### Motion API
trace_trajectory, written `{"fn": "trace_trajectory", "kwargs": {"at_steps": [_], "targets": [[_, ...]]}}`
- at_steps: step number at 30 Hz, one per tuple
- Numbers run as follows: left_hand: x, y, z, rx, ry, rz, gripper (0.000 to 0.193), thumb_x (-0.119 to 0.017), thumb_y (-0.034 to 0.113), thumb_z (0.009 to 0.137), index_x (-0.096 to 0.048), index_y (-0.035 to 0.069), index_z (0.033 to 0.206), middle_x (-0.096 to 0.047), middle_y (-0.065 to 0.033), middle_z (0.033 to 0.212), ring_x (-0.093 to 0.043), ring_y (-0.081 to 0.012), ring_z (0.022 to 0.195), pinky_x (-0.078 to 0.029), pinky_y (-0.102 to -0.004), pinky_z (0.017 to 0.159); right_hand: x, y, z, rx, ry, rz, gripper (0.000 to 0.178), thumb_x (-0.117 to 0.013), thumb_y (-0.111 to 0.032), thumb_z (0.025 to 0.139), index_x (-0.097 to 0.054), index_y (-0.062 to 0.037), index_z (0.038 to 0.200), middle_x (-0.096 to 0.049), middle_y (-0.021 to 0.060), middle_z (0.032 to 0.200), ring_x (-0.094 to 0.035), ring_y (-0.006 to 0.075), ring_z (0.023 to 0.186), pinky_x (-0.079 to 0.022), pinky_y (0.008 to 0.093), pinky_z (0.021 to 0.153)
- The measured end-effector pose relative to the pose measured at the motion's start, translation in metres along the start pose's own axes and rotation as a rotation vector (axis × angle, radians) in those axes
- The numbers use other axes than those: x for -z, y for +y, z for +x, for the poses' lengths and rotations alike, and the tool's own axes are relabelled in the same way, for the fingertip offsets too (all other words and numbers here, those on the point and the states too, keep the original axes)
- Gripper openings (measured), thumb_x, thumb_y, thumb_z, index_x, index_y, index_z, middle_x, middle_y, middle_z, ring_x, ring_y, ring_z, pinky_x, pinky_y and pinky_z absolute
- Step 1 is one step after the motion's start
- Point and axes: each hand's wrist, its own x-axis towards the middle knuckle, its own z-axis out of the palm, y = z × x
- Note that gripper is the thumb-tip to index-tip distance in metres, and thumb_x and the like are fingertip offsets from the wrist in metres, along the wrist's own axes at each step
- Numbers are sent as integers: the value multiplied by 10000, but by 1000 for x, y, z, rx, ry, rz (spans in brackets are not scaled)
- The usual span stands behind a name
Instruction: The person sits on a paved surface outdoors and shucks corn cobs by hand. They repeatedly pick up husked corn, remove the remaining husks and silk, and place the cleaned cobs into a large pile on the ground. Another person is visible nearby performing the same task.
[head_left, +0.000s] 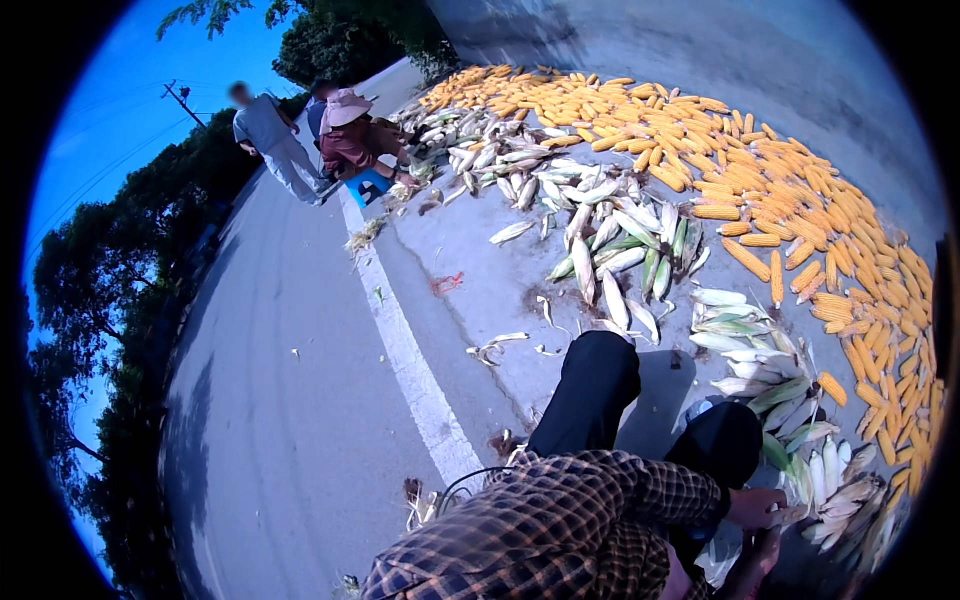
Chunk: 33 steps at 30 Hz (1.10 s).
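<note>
At the lower right, beside my bent knee, my left hand (755,508) reaches out of a brown plaid sleeve with its fingers closed. A pale ear of corn (792,515), seemingly still in husk, shows at its fingertips. Just below and close to it is my right hand (763,552), fingers curled in and partly hidden; what it grips is not clear. Husked and half-husked ears (838,505) lie right beside my hands. Another row of unhusked ears (740,335) stretches forward from there along my right side.
Bare yellow cobs (740,180) cover the ground along a grey wall (780,70). A heap of unhusked ears (620,235) lies ahead of my knees. Farther off, a person in a pink hat (345,135) sits on a blue stool (368,187); another person (270,140) stands beside the white road line (400,340).
</note>
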Motion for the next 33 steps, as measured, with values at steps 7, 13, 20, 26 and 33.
{"fn": "trace_trajectory", "kwargs": {"at_steps": [7, 13, 20, 26, 33], "targets": [[5, 3, -2, 59, 2, -170, 392, -562, 139, 931, -448, 33, 1291, -641, -117, 847, -679, -181, 691, -553, -318, 588, -1, 1, 10, -14, 39, 51, 432, -417, -417, 1042, -531, -23, 1179, -577, 152, 1147, -536, 285, 1057, -422, 438, 923], [9, -14, 9, -7, 32, -403, 349, -536, 92, 916, -419, 20, 1237, -587, -99, 741, -615, -149, 595, -505, -301, 518, -6, -7, 17, -23, 101, 91, 382, -436, -391, 1036, -558, -34, 1099, -583, 156, 1093, -538, 291, 989, -439, 422, 862], [11, 1, -2, -54, -21, -172, 451, -591, 373, 952, -478, -9, 1164, -657, -103, 725, -655, -174, 580, -527, -296, 508, -47, -31, 9, -77, 140, 121, 340, -466, -373, 1021, -574, -52, 1047, -569, 136, 1069, -531, 280, 952, -450, 396, 840], [11, 17, -12, -36, -35, -97, 652, -570, 612, 931, -500, -5, 1128, -666, -95, 738, -653, -156, 590, -515, -287, 519, 26, 38, 58, 91, 23, 68, 365, -487, -393, 980, -566, -41, 1036, -534, 96, 1034, -530, 262, 962, -435, 404, 902], [10, 23, -23, 37, -38, -211, 603, -579, 572, 944, -484, 33, 1196, -609, -70, 802, -609, -141, 632, -490, -293, 543, -8, -5, 29, 62, -45, 151, 389, -491, -401, 957, -588, -30, 1017, -578, 112, 984, -567, 282, 920, -459, 425, 869]]}}
